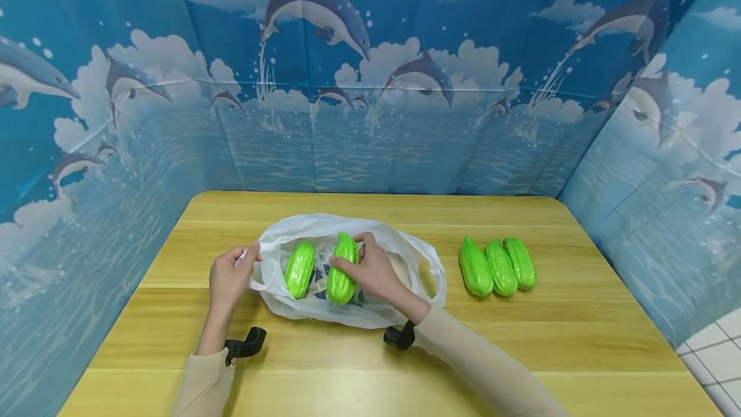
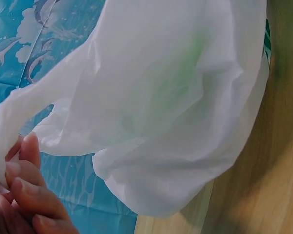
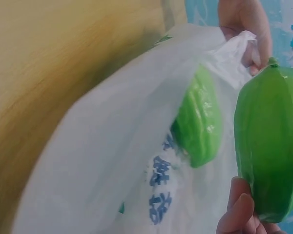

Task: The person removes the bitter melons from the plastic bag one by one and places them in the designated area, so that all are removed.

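In the head view, the left hand pinches the left handle of a white plastic bag that sits on a wooden table. The right hand grips a green fruit, shiny and ridged, over the mouth of the bag, thumb on the near side and fingers behind. Whether that fruit touches the bag's lining cannot be told. A second green fruit lies inside the bag, to the left of the held one. To the right of the bag, apart from it, three more green fruits lie side by side on the table. A black wrist camera is strapped at the left wrist, another at the right, just below beige sleeves. Behind the table hangs a blue curtain printed with dolphins.

In the left wrist view, the left hand's fingers are curled around the bag handle, and a blurred green shape shows through the thin plastic.

In the right wrist view, fingertips hold the fruit near its lower end, its stalk pointing up in the view. Blue printing shows on the plastic next to the second fruit.
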### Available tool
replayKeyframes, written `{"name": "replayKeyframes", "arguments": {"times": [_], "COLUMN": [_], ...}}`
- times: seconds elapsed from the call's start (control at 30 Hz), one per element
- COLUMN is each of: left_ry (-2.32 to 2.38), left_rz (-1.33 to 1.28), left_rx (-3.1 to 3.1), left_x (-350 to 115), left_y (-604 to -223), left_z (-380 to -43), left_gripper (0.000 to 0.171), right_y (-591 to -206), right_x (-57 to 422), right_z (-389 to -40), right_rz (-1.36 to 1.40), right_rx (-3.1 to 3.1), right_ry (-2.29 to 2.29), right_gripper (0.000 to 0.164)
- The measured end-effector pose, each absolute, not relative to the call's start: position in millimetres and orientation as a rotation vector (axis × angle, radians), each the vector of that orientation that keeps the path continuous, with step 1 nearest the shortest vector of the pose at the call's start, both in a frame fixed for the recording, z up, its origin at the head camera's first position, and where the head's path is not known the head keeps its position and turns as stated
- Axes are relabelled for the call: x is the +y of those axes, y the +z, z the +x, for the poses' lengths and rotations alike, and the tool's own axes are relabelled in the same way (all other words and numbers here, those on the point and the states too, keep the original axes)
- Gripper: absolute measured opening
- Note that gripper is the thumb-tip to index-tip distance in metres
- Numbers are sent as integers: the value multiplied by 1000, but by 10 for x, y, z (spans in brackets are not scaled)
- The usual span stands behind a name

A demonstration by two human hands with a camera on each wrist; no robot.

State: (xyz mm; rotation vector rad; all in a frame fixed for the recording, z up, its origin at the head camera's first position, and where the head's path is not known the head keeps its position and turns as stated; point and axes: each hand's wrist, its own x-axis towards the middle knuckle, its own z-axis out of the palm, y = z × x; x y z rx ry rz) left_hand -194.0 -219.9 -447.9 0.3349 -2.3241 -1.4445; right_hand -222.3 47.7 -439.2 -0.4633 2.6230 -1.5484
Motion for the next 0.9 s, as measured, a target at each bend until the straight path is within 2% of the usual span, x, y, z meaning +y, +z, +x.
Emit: {"name": "replayKeyframes", "arguments": {"times": [0.9], "left_ry": [-1452], "left_rz": [361], "left_rx": [-2323], "left_x": [-2207], "left_y": [-4502], "left_z": [-1963], "left_gripper": [45], "right_y": [-4222], "right_x": [663], "right_z": [-2256], "right_rz": [-471], "right_rx": [2669], "right_ry": [-1678], "right_gripper": [58]}}
